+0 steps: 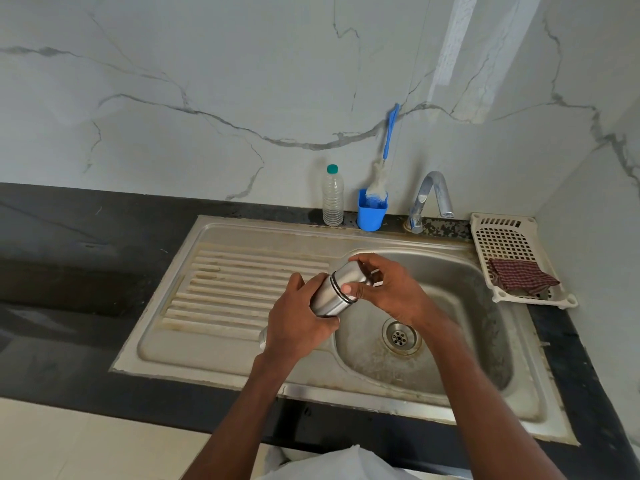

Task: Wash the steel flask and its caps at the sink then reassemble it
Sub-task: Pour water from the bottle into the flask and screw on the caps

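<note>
— What did the hands have hold of?

— The left hand was wrapped around the body of the steel flask, fingers closed on it. The right hand was closed over the flask's cap, thumb pressed near the dark ring where cap met body.

— And where was the flask?

— Tilted, cap end pointing up and away, held in the air over the sink, at the edge between the ribbed draining board and the basin. The drain lay just below the right wrist.

— Further back?

— A white basket with a checked cloth sat right of the basin. Against the wall stood the tap, a blue cup holding a bottle brush, and a clear plastic bottle.
</note>
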Motion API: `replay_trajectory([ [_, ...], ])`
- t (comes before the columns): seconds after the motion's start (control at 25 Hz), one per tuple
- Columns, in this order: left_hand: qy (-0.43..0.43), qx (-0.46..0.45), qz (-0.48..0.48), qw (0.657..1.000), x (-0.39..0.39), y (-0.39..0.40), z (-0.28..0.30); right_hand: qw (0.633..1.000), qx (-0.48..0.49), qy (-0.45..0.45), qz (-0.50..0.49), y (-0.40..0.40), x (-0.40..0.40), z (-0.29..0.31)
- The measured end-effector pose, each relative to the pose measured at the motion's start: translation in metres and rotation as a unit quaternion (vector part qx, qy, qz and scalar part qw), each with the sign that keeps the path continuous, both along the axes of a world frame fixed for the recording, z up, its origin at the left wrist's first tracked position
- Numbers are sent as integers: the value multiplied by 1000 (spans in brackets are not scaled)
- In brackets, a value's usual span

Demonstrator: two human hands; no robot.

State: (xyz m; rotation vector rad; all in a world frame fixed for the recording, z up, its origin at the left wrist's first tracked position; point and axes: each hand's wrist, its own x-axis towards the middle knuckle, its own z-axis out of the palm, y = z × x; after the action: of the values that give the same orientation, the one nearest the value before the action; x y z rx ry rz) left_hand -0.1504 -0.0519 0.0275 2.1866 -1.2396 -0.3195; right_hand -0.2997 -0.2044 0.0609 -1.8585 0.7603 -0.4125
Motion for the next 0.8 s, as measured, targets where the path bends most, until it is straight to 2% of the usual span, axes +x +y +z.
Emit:
replay_trajectory([
  [0.12, 5, -4, 3, 1000, -1, 1, 0, 997, 38, -47, 40, 5, -7, -2],
  [0.2, 7, -5, 3, 1000, -1, 2, 1, 998, 3, -57, 42, 7, -7, -2],
  [0.36, 5, -6, -8, 1000, -1, 4, 1, 997, -74, 4, -16, 14, 1, 10],
  [0.56, 2, -14, -11, 1000, -2, 3, 4, 996, -56, -2, 65, 15, -6, 11],
  [0.64, 3, -13, -12, 1000, -1, 4, 4, 997, -57, -11, 41, 13, -3, 10],
  [0.8, 4, -15, -23, 1000, 2, 6, 2, 997, -64, 45, -7, 17, 1, 13],
])
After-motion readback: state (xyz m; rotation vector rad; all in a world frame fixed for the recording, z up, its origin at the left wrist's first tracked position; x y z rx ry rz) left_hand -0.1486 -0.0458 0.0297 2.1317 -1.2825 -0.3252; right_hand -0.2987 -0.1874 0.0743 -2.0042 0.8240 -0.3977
